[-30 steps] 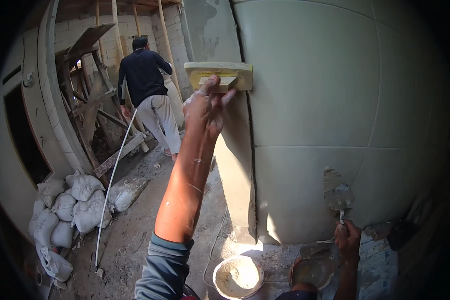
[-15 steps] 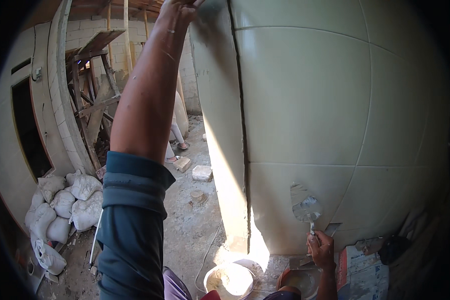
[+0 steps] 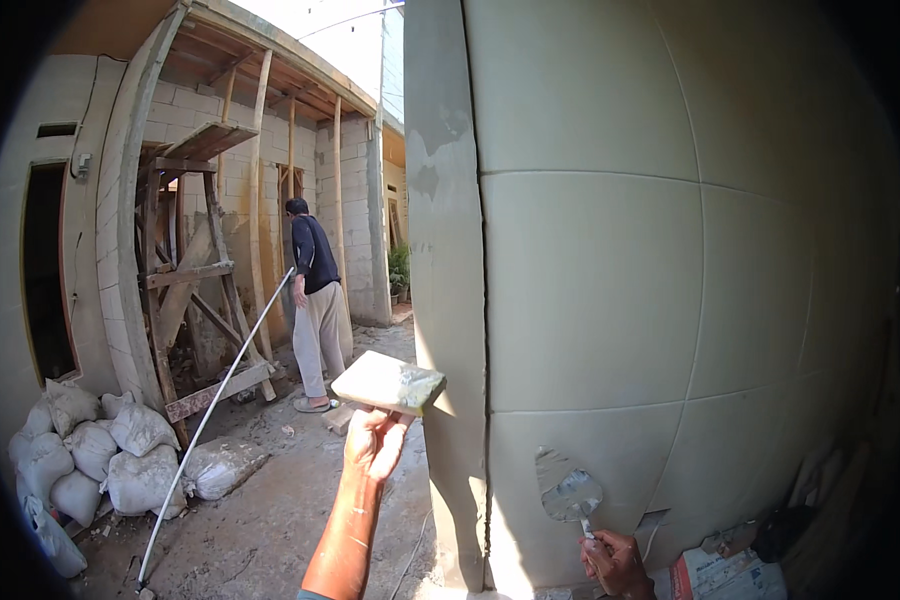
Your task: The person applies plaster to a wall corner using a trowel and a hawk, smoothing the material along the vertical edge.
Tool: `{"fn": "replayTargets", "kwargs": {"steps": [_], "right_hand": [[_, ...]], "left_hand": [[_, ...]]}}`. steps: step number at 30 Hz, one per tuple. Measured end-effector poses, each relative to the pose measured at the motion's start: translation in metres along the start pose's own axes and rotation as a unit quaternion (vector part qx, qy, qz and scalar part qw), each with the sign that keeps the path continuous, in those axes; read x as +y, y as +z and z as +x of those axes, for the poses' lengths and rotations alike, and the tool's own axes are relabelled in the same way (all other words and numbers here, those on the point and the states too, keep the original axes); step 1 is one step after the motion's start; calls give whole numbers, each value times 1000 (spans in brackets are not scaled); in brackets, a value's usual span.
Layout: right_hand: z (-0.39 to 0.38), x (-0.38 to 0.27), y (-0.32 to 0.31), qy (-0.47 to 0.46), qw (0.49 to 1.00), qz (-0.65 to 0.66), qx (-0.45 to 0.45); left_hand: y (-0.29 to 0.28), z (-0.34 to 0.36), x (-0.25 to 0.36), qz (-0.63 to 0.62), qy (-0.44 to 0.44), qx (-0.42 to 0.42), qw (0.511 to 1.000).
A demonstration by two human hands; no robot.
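Observation:
My left hand (image 3: 375,440) is raised in front of the narrow wall end, its fingers closed under a pale, flat rectangular block (image 3: 385,382). The block has a yellowish-green edge and looks like a sponge, though its material is uncertain. Low on the right, my right hand (image 3: 615,562) is closed round the handle of a trowel (image 3: 570,495), whose blade carries grey smears. Behind the trowel stands the large pale tiled wall (image 3: 590,290). Its grey end strip (image 3: 442,220) shows darker damp patches near the top.
Filled white sacks (image 3: 100,440) lie heaped at left beside a wooden scaffold (image 3: 190,270). A long white pole (image 3: 215,400) leans across the yard. Another person (image 3: 315,290) stands facing away near the timber props. A printed paper bag (image 3: 725,577) lies at the wall's foot.
My left hand has come down from the top of the wall end, and the block now shows. The view has tilted up, bringing the standing person and pole into sight. The trowel stays in my right hand.

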State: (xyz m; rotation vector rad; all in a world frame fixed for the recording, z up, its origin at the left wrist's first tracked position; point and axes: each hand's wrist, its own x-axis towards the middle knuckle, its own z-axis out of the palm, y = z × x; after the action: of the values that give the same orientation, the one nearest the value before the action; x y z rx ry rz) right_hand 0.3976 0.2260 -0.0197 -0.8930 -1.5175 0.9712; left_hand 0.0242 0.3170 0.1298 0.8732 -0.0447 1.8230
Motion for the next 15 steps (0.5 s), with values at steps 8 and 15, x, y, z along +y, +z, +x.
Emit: {"fn": "replayTargets", "kwargs": {"steps": [8, 15], "right_hand": [[5, -18, 13, 43, 999, -11, -26], [37, -52, 11, 0, 1000, 7, 5]], "left_hand": [[-98, -114, -60, 7, -87, 74, 993], [-99, -110, -78, 3, -107, 69, 992]]}}
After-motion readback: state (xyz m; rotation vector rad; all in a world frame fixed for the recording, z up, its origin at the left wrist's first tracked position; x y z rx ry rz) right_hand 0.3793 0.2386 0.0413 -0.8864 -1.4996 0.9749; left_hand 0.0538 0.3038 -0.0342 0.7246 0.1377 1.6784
